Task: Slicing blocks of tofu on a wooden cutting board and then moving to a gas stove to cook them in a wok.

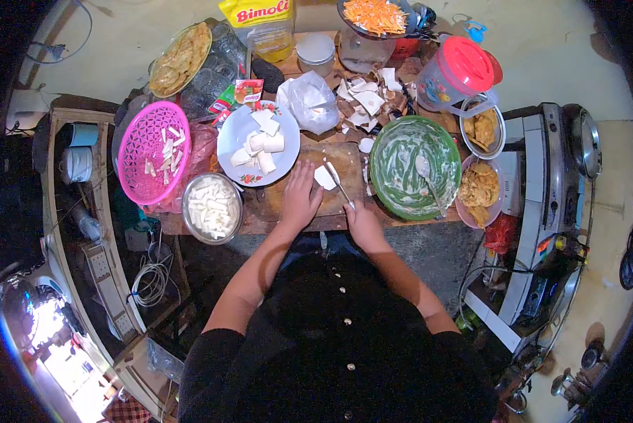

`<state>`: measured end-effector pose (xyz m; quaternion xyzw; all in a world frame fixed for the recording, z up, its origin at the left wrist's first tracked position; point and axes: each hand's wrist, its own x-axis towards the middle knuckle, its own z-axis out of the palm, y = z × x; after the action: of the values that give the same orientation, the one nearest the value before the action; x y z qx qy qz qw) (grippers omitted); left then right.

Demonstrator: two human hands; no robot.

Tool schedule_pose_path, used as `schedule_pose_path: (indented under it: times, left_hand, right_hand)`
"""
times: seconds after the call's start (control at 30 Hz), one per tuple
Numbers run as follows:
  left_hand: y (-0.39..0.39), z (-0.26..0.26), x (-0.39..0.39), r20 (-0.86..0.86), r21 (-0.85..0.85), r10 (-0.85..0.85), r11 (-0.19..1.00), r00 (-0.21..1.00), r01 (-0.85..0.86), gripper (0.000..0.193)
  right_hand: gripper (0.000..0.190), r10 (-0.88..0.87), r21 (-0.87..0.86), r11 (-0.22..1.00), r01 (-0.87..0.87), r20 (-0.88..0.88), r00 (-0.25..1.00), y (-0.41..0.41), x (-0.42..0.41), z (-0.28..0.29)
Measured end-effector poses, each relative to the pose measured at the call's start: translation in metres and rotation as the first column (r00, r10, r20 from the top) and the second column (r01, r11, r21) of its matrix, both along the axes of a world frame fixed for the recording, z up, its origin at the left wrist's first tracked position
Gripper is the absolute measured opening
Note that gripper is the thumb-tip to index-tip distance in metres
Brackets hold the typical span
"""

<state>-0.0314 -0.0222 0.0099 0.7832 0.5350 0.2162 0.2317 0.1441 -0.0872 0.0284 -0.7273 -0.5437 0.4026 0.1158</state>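
Note:
My right hand grips the handle of a kitchen knife, whose blade lies along a white slab of what looks like peeled cassava. The slab rests on a worn wooden cutting board. My left hand lies palm down on the board, left of the slab, fingers stretched out and holding nothing. Just beyond it, a floral-edged white plate holds several white root chunks. White sticks fill a round bowl at the left, and more lie in a pink plastic basket.
A green basin with white residue and a spoon stands right of the board. Peelings heap behind it, beside a plastic bag. Farther around are a lidded jug, fried food, an oil pouch and glasses.

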Motion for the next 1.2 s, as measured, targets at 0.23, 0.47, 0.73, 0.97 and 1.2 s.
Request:
schedule_pose_path:
  times: [0.23, 0.47, 0.73, 0.97, 1.2]
  left_hand:
    - [-0.003, -0.003, 0.000, -0.018, 0.006, -0.011, 1.000, 1.000, 0.011, 0.057]
    - [0.000, 0.003, 0.009, -0.064, -0.009, -0.037, 0.999, 0.997, 0.036, 0.058]
    - [0.032, 0.005, 0.044, -0.060, 0.084, -0.371, 0.923, 0.927, 0.375, 0.056]
    - [0.041, -0.004, 0.040, -0.129, 0.060, -0.472, 0.874, 0.872, 0.482, 0.057]
    - [0.037, -0.008, 0.041, -0.102, 0.079, -0.446, 0.887, 0.889, 0.454, 0.057]
  right_hand:
    - [0.032, 0.029, 0.003, 1.000, -0.029, 0.002, 1.000, 0.001, -0.006, 0.005]
    - [0.036, 0.046, 0.015, 0.999, -0.047, 0.027, 0.999, -0.001, -0.009, 0.001]
    - [0.036, 0.057, 0.022, 0.998, -0.059, 0.084, 0.995, -0.003, -0.014, -0.007]
    - [0.037, 0.025, -0.047, 0.999, -0.017, 0.182, 0.983, -0.002, -0.024, -0.017]
    - [0.038, 0.002, -0.016, 1.000, 0.000, 0.127, 0.992, -0.002, -0.023, -0.010]
